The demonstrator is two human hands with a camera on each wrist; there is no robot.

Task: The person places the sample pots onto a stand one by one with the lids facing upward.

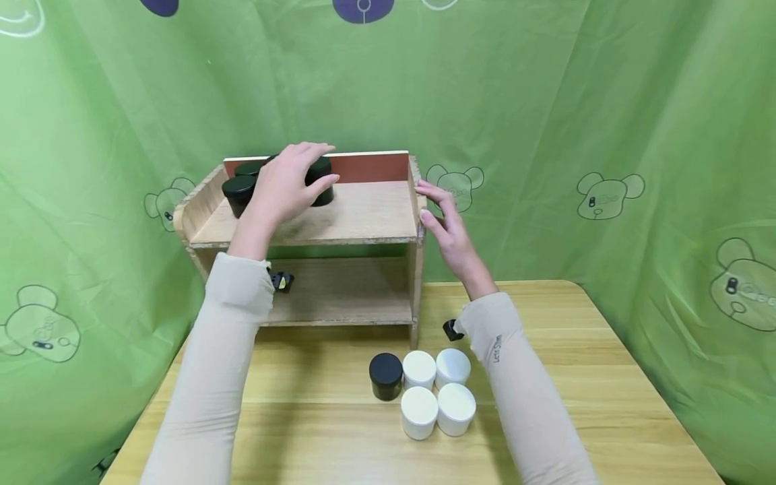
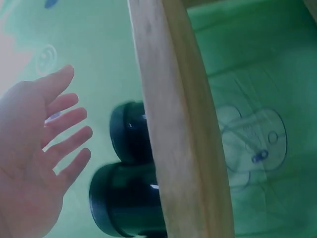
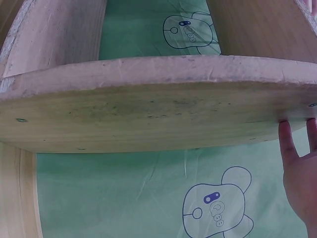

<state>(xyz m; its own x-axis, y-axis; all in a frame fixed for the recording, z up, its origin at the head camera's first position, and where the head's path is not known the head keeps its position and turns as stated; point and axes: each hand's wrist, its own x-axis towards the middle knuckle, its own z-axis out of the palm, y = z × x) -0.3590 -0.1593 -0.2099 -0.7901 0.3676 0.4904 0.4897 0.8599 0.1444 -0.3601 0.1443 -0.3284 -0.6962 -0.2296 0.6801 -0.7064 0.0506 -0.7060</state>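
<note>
Black jars (image 1: pixel 324 195) stand on the shelf (image 1: pixel 370 212) beside the left grip (image 1: pixel 289 178), its fingers loosely spread.

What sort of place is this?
Perhaps a booth set up for practice or filming: a printed green curtain hangs round three sides of a wooden table holding a shelf and white jars.

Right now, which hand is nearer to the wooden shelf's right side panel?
The right hand: its fingertips touch that panel. The left hand is farther left, near black round lidded jars on the upper board.
</note>
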